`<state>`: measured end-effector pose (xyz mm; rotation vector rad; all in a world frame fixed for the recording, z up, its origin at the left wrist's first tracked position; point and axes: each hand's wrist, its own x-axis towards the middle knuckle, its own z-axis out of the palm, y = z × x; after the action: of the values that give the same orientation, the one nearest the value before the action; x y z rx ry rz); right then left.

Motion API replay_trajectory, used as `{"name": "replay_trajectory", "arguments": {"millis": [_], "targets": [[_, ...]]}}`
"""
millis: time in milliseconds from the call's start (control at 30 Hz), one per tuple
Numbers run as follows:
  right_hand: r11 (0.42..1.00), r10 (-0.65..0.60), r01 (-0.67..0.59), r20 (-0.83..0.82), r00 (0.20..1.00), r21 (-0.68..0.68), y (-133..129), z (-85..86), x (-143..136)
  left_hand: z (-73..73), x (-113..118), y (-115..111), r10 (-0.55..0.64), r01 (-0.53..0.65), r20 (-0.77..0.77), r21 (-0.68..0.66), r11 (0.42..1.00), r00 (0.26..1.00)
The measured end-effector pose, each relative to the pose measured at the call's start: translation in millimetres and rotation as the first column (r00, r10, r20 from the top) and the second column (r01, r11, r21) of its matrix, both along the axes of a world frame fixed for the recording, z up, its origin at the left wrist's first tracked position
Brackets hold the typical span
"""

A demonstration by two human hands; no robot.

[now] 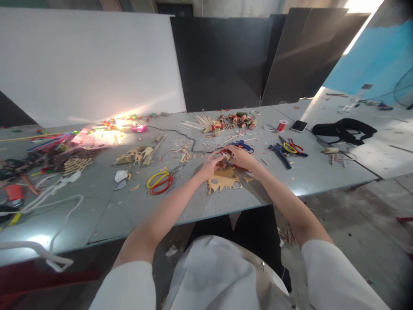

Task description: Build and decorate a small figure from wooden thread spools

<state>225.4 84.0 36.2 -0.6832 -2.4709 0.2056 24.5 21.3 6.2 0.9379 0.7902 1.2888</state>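
Observation:
My left hand (211, 165) and my right hand (241, 158) meet over the table, fingers closed around a small tan and red piece (226, 156). It resembles the little rolls farther back, but the fingers hide most of it. Just below lies a tan cardboard sheet (226, 178) with round holes and jagged cut edges. A red handle shows under my right hand; its tool is mostly covered. Behind the hands rests a blue glue gun (243, 146). Scissors (163, 178) with one yellow and one red handle lie to the left.
Thin sticks (206, 120) and several red-banded rolls (243, 120) are heaped at the back. A red thread spool (282, 125), a phone (298, 125), pliers (280, 156) and a black cap (343, 130) lie rightward. Cardboard scraps (137, 156) and a white cord (69, 217) are on the left.

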Motion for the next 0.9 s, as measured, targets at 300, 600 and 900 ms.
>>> {"name": "replay_trajectory", "arguments": {"millis": [300, 600, 900], "targets": [[0.996, -0.073, 0.073, 0.003, 0.997, 0.051, 2.8, -4.9, 0.4, -1.7, 0.9, -0.2, -0.002, 0.002, -0.015, 0.004, 1.000, 1.000], [0.997, -0.065, 0.065, 0.003, 0.998, 0.034, 3.6, -5.3, 0.4, -2.9, 1.1, 1.3, -0.003, 0.003, -0.010, -0.010, 1.000, 1.000], [0.997, -0.062, 0.061, 0.013, 0.998, 0.054, 1.2, -3.0, 0.3, -4.2, 0.8, 1.5, -0.002, 0.002, -0.011, 0.007, 1.000, 1.000]]}}
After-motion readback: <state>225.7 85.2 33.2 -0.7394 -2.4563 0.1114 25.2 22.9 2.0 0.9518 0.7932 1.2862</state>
